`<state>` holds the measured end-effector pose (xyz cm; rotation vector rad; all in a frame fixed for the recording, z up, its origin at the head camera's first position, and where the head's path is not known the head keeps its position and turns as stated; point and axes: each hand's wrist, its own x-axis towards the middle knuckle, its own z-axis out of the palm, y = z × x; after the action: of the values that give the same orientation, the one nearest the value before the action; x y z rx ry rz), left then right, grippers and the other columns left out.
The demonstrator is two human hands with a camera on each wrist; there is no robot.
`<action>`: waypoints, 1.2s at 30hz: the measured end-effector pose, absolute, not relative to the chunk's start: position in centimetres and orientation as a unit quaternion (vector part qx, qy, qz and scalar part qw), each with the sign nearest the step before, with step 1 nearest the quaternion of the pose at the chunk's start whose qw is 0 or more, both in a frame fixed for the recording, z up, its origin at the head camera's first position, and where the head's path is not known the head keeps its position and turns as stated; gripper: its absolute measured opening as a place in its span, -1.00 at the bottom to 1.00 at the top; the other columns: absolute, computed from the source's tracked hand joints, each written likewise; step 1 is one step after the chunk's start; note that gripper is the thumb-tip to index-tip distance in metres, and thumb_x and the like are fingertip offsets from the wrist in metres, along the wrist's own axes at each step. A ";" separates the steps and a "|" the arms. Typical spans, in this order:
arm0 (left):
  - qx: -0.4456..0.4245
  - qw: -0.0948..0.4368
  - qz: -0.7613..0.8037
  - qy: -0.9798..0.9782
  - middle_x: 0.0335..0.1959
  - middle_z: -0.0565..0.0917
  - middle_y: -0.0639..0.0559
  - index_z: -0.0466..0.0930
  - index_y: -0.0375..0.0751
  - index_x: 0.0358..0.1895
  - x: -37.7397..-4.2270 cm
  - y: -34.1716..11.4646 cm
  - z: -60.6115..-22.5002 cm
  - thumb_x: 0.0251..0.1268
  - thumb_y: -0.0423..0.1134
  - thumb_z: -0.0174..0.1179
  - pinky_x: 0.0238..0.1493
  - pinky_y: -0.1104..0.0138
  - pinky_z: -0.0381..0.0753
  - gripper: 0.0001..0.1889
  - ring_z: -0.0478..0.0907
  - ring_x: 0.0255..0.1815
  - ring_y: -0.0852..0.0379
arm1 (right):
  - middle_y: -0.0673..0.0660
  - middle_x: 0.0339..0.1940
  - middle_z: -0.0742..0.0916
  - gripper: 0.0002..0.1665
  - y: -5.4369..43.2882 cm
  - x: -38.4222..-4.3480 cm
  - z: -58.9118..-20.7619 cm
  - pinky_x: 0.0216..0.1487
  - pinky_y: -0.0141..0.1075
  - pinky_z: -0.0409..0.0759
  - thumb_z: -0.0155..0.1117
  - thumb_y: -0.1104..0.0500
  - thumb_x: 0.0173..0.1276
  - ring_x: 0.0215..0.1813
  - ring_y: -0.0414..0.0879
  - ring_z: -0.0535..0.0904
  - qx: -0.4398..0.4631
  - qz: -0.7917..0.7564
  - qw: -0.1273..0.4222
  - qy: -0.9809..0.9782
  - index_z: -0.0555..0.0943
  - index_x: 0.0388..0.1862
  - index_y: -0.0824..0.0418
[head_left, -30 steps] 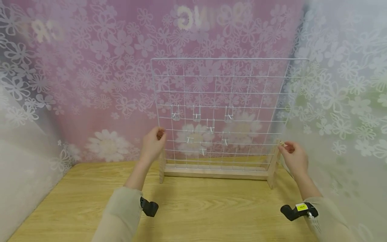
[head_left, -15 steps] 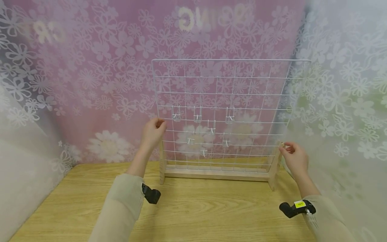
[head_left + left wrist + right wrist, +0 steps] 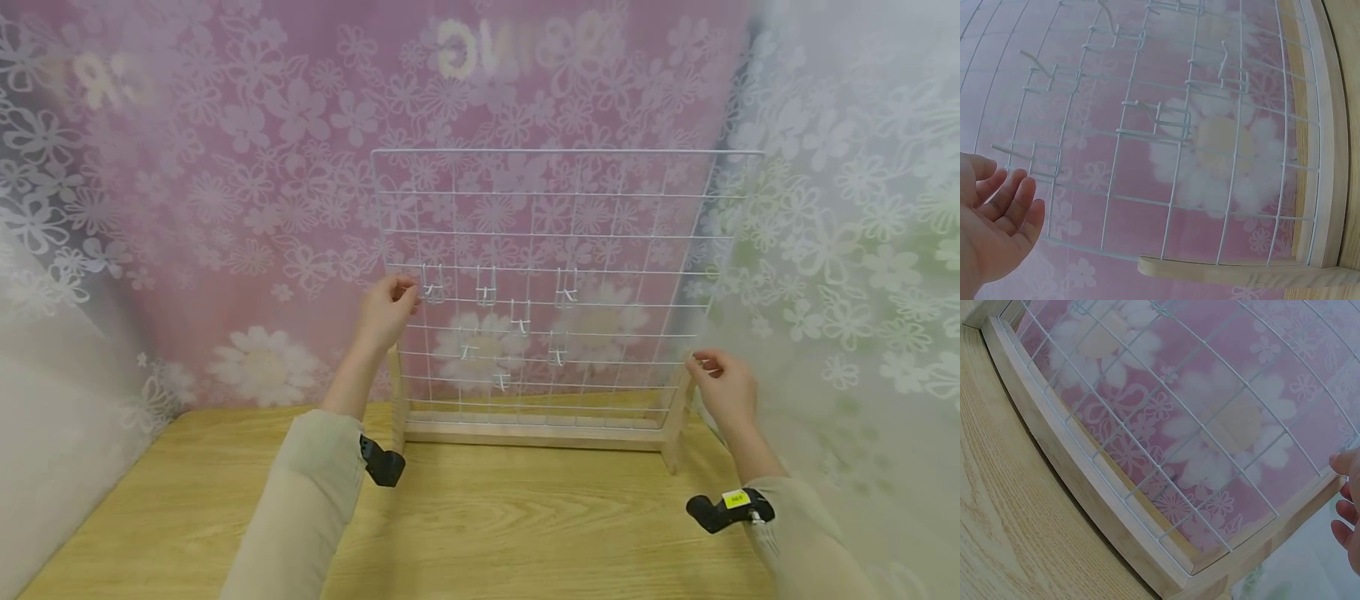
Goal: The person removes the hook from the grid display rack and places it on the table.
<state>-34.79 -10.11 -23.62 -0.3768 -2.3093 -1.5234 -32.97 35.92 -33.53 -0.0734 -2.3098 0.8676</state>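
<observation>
A white wire grid panel (image 3: 622, 237) stands upright in a light wooden stand (image 3: 536, 435). Several white wire hooks (image 3: 567, 292) hang on its middle and lower rows. At the panel's left edge is my left hand (image 3: 384, 312), fingers loosely bent, beside the leftmost upper hook (image 3: 434, 292). The left wrist view has the fingertips (image 3: 1020, 178) right by that hook, with nothing visible between them. My right hand (image 3: 723, 385) pinches the top of the stand's right upright; in the right wrist view, its thumb is on one side and the fingers (image 3: 1342, 531) on the other.
The stand rests on a wood-grain table (image 3: 480, 517). Behind it hangs a pink curtain (image 3: 225, 183) with white flowers, and a pale flowered curtain (image 3: 855, 275) closes in the right side. Each wrist carries a black camera mount (image 3: 382, 462).
My left hand has risen along the panel's left edge and shifted slightly right, up to the leftmost upper hook. The right hand stays at the stand's right upright.
</observation>
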 end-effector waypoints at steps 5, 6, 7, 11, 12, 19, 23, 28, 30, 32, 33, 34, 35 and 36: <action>-0.130 0.170 -0.544 -0.811 -0.09 0.57 -0.27 0.39 -0.39 0.11 -35.0 -9.6 -23.3 0.43 -0.22 -0.08 0.01 0.18 0.51 -0.66 0.53 -0.07 -0.13 | 0.38 -0.24 0.60 -0.62 35.9 -33.1 -33.1 -0.36 -0.25 0.36 0.13 0.12 0.36 -0.24 0.12 0.47 -0.045 0.340 0.324 -0.882 0.55 -0.08 0.45; -0.128 0.169 -0.549 -0.809 -0.10 0.58 -0.27 0.40 -0.39 0.11 -35.1 -9.4 -23.2 0.43 -0.22 -0.08 0.01 0.18 0.51 -0.66 0.53 -0.07 -0.13 | 0.37 -0.25 0.60 -0.62 35.9 -33.1 -33.0 -0.36 -0.26 0.36 0.14 0.11 0.35 -0.25 0.10 0.47 -0.051 0.341 0.323 -0.881 0.55 -0.08 0.44; -0.125 0.168 -0.552 -0.807 -0.11 0.58 -0.25 0.41 -0.39 0.11 -35.2 -9.2 -23.0 0.42 -0.23 -0.08 -0.01 0.19 0.51 -0.66 0.53 -0.08 -0.13 | 0.36 -0.26 0.60 -0.62 35.9 -33.2 -32.9 -0.36 -0.26 0.35 0.14 0.11 0.35 -0.26 0.09 0.46 -0.056 0.343 0.322 -0.880 0.55 -0.09 0.44; -0.108 0.172 -0.557 -0.805 -0.17 0.60 -0.20 0.46 -0.38 0.05 -35.6 -8.4 -22.5 0.41 -0.24 -0.06 -0.09 0.25 0.54 -0.69 0.55 -0.16 -0.05 | 0.31 -0.30 0.57 -0.64 35.8 -33.7 -32.7 -0.37 -0.26 0.33 0.14 0.12 0.34 -0.29 0.04 0.43 -0.074 0.348 0.318 -0.879 0.55 -0.11 0.43; -0.103 0.175 -0.559 -0.804 -0.19 0.60 -0.20 0.47 -0.38 0.03 -35.7 -8.3 -22.4 0.41 -0.25 -0.06 -0.12 0.26 0.54 -0.70 0.55 -0.19 -0.03 | 0.31 -0.31 0.57 -0.66 35.8 -33.8 -32.7 -0.37 -0.25 0.33 0.15 0.13 0.34 -0.29 0.04 0.43 -0.075 0.349 0.318 -0.878 0.55 -0.11 0.43; -0.085 0.167 -0.607 -0.773 -0.29 0.60 -0.18 0.51 -0.46 -0.04 -36.3 -7.9 -22.2 0.38 -0.30 -0.01 -0.15 0.21 0.57 -0.73 0.53 -0.36 0.08 | 0.34 -0.29 0.56 -0.69 35.7 -33.8 -32.8 -0.36 -0.18 0.32 0.10 0.15 0.37 -0.25 0.14 0.44 -0.060 0.331 0.312 -0.889 0.52 -0.12 0.41; -0.072 0.144 -0.646 -0.746 -0.37 0.60 -0.12 0.53 -0.46 -0.14 -36.5 -7.6 -22.3 0.36 -0.29 0.05 -0.14 0.20 0.57 -0.76 0.53 -0.43 0.10 | 0.34 -0.30 0.56 -0.69 35.7 -33.6 -32.8 -0.37 -0.18 0.32 0.09 0.14 0.37 -0.26 0.15 0.45 -0.056 0.328 0.314 -0.889 0.52 -0.13 0.40; -0.064 0.109 -0.691 -0.712 -0.46 0.57 -0.02 0.51 -0.46 -0.17 -36.7 -7.4 -22.5 0.34 -0.32 0.07 -0.29 0.35 0.54 -0.80 0.48 -0.53 0.19 | 0.35 -0.30 0.57 -0.72 35.7 -33.3 -32.8 -0.37 -0.16 0.32 0.08 0.16 0.38 -0.27 0.17 0.46 -0.052 0.322 0.314 -0.891 0.51 -0.15 0.39; -0.060 0.086 -0.714 -0.692 -0.46 0.56 -0.02 0.49 -0.46 -0.13 -36.8 -7.5 -22.5 0.35 -0.34 0.06 -0.29 0.37 0.53 -0.80 0.47 -0.53 0.20 | 0.36 -0.29 0.57 -0.72 35.7 -33.2 -32.8 -0.36 -0.16 0.32 0.08 0.15 0.38 -0.26 0.19 0.46 -0.053 0.320 0.310 -0.894 0.51 -0.15 0.39; -0.056 0.059 -0.740 -0.667 -0.44 0.54 -0.01 0.45 -0.48 -0.04 -36.8 -7.6 -22.5 0.36 -0.35 0.03 -0.26 0.37 0.52 -0.76 0.47 -0.50 0.21 | 0.37 -0.27 0.58 -0.71 35.6 -33.1 -32.8 -0.35 -0.15 0.32 0.07 0.15 0.38 -0.24 0.20 0.47 -0.054 0.319 0.305 -0.896 0.50 -0.14 0.39; -0.053 0.046 -0.752 -0.656 -0.42 0.54 -0.01 0.43 -0.48 0.00 -36.8 -7.7 -22.5 0.37 -0.36 0.02 -0.25 0.38 0.51 -0.74 0.47 -0.48 0.21 | 0.38 -0.26 0.58 -0.71 35.6 -33.1 -32.7 -0.34 -0.14 0.33 0.07 0.14 0.39 -0.23 0.21 0.47 -0.054 0.318 0.302 -0.897 0.50 -0.14 0.38; -0.052 0.036 -0.762 -0.644 -0.41 0.52 -0.01 0.40 -0.50 0.05 -36.8 -7.7 -22.5 0.37 -0.36 0.00 -0.24 0.38 0.50 -0.72 0.47 -0.46 0.20 | 0.38 -0.25 0.58 -0.71 35.6 -33.0 -32.6 -0.34 -0.13 0.33 0.06 0.15 0.39 -0.23 0.22 0.47 -0.055 0.319 0.300 -0.898 0.49 -0.14 0.38; -0.050 0.027 -0.771 -0.634 -0.39 0.52 -0.02 0.39 -0.50 0.07 -36.8 -7.7 -22.4 0.37 -0.37 0.00 -0.24 0.38 0.50 -0.71 0.48 -0.45 0.21 | 0.39 -0.25 0.58 -0.71 35.6 -33.0 -32.6 -0.33 -0.12 0.34 0.06 0.15 0.39 -0.22 0.23 0.47 -0.054 0.319 0.299 -0.898 0.49 -0.14 0.39; -0.047 0.021 -0.778 -0.626 -0.37 0.51 -0.02 0.38 -0.50 0.08 -36.7 -7.8 -22.4 0.38 -0.37 -0.01 -0.24 0.39 0.49 -0.70 0.47 -0.44 0.21 | 0.39 -0.25 0.58 -0.72 35.5 -33.0 -32.5 -0.33 -0.12 0.34 0.07 0.15 0.39 -0.21 0.23 0.47 -0.053 0.319 0.299 -0.898 0.49 -0.14 0.39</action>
<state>-36.73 -7.76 -22.41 -0.1472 -1.9417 -2.4122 -33.01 35.54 -32.53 -0.1399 -2.3843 0.8464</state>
